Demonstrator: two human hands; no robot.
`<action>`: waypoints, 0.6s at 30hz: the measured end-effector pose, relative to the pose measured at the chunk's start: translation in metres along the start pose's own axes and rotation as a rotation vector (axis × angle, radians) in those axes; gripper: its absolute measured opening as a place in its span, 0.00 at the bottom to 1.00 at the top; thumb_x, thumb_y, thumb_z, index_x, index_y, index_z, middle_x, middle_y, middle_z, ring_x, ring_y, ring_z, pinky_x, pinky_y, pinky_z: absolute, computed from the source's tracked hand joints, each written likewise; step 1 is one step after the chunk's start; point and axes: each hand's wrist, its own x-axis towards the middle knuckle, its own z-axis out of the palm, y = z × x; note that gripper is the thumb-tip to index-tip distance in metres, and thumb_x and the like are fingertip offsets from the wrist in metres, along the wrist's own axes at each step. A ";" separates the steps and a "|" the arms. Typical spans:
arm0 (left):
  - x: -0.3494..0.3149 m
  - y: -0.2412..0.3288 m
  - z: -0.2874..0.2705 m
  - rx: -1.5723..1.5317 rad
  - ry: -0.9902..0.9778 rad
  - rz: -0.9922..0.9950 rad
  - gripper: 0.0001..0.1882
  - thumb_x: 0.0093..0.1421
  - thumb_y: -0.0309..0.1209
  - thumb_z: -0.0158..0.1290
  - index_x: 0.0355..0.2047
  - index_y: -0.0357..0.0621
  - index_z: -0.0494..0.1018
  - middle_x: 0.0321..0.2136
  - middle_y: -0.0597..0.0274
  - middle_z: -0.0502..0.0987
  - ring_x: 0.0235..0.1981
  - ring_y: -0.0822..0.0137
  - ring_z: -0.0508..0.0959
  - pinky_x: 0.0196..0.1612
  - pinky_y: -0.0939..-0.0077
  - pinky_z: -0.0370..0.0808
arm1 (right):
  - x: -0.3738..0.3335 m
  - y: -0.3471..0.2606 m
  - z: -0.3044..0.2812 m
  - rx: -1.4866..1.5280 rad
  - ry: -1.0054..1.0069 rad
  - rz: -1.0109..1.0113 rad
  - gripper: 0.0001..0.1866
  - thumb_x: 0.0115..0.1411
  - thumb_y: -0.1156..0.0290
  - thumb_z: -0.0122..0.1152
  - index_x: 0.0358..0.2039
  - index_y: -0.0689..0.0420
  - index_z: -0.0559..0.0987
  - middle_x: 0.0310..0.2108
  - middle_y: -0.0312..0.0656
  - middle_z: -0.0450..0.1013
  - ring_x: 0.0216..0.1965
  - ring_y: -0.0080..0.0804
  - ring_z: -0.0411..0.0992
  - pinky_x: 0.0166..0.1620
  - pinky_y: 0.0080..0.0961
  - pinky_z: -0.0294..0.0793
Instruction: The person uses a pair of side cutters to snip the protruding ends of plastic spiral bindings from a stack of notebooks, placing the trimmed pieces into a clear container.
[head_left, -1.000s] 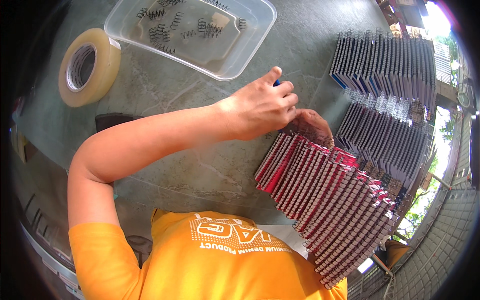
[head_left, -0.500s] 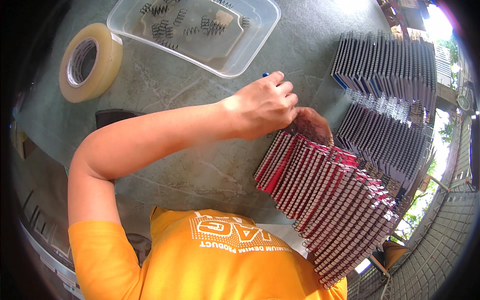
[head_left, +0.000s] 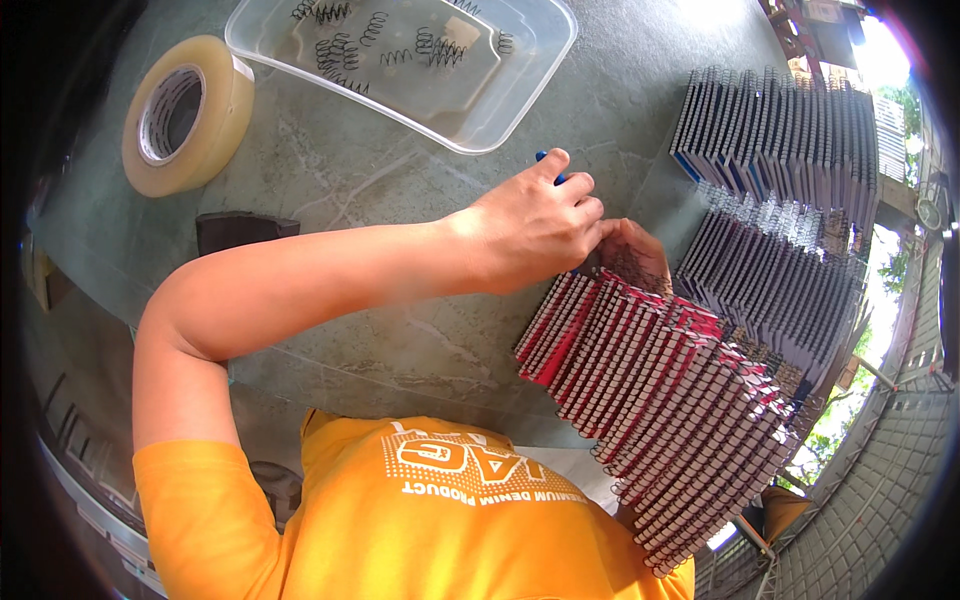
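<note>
My left hand (head_left: 530,225) is closed, knuckles up, around a small blue-handled tool (head_left: 552,168). Part of the blue sticks out past the thumb side; the tool's kind is hidden by my fingers. Right beside it, my right hand (head_left: 638,252) curls its fingers at the far end of a row of red-and-white spiral notebooks (head_left: 660,400). Dark wire coil shows across that palm, and the hand appears to grip the end notebook. My left fingertips meet the right hand's fingers there. Where the tool's tip touches is covered by my left hand.
A clear plastic tub (head_left: 480,135) with several loose black wire coils stands at the top. Left of it lies a roll of clear tape (head_left: 225,120). A dark block (head_left: 240,230) sits behind my left forearm. Dark spiral notebooks (head_left: 780,140) stand in rows at the right.
My left hand has turned and shifted slightly, and more of the blue tool shows past its thumb side. My right hand stays at the notebooks' end. The whole view has shifted a little.
</note>
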 end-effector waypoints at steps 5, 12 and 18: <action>-0.003 0.008 0.004 -0.131 -0.189 -0.053 0.12 0.47 0.29 0.53 0.34 0.42 0.74 0.26 0.65 0.73 0.36 0.65 0.73 0.43 0.65 0.68 | 0.003 -0.004 0.005 0.021 -0.065 0.056 0.22 0.65 0.62 0.41 0.43 0.71 0.72 0.46 0.51 0.70 0.48 0.37 0.69 0.54 0.33 0.69; -0.007 0.006 -0.001 -0.138 -0.205 -0.060 0.13 0.45 0.29 0.54 0.34 0.41 0.72 0.28 0.60 0.72 0.36 0.62 0.73 0.42 0.65 0.67 | 0.001 -0.004 0.008 -0.021 -0.004 0.025 0.24 0.65 0.60 0.41 0.44 0.71 0.72 0.46 0.52 0.70 0.48 0.37 0.69 0.54 0.33 0.69; -0.005 0.001 -0.003 -0.126 -0.088 -0.055 0.18 0.46 0.30 0.55 0.40 0.43 0.73 0.31 0.61 0.73 0.40 0.61 0.72 0.50 0.60 0.65 | 0.002 -0.005 0.005 0.005 0.019 0.059 0.24 0.65 0.59 0.42 0.45 0.71 0.71 0.44 0.53 0.71 0.47 0.37 0.70 0.53 0.34 0.70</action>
